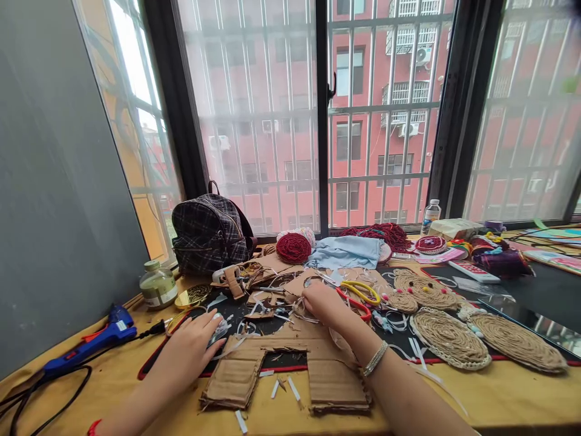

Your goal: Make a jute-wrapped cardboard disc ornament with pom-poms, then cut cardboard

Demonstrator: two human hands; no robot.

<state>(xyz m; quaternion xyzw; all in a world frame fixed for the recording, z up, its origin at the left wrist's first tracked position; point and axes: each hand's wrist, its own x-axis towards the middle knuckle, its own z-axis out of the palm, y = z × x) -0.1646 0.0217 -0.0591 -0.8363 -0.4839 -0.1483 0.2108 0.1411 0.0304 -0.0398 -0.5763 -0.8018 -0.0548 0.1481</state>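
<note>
Cardboard cut-out (336, 378) lay on the near side of the right fingers, toward the person.

Mat first: black with a red border (287, 358), flat on the yellow worktop (512, 399). Cut-out overlapped its near edge, two stubby legs pointing at the person, notch between them. Legs ran near-to-far, splayed slightly; body narrowed going away. Overall long axis: couldn't call it, far end sat under the hand and scraps.

Right hand (323, 303) was the nearer one, right over that narrow far end. Left hand (193, 339) was off the cut-out's left flank, level with its body, forearm coming in from the near left.

Fingers, right: bent inward and bunched, tips tucked out of sight among the scraps. Couldn't tell whether they were clamped on the board, on a strip or on nothing.

Fingers, left: stretched forward, close together, thumb apart from them. Crumpled clear plastic (221, 328) sat at the fingertips, touching; firm pinch or just resting, couldn't tell.

Smaller stuff: yellow-handled scissors (363, 287) just beyond the right wrist, to its right. Loose white strips (293, 389) lay in and just in front of the notch, well clear of both hands.
</note>
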